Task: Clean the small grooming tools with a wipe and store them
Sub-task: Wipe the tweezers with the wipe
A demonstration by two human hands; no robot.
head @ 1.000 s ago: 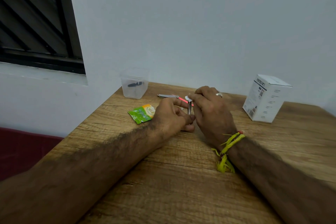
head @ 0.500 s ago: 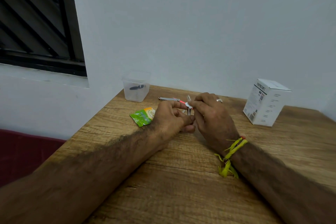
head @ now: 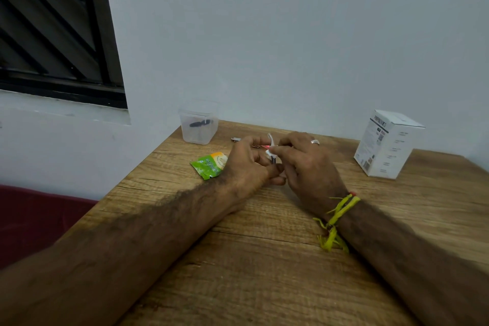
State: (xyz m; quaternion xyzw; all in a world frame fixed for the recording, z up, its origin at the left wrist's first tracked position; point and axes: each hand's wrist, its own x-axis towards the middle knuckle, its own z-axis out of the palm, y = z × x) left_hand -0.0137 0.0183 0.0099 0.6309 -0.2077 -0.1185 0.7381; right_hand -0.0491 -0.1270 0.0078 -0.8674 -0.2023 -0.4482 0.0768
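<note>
Wipe [head: 269, 152] now higher, above left grip [head: 254, 164]

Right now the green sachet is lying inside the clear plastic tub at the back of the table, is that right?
Not quite. In the head view the green sachet lies flat on the wooden table, in front of the clear plastic tub, beside the left hand. The tub holds a small dark item.

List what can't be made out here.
- Metal tool, head view: mostly hidden by both hands; type unclear.
- Dark item in the clear tub: blurred by cloudy plastic.
- White box print: too small.
- Green sachet: corner behind left hand.
</note>
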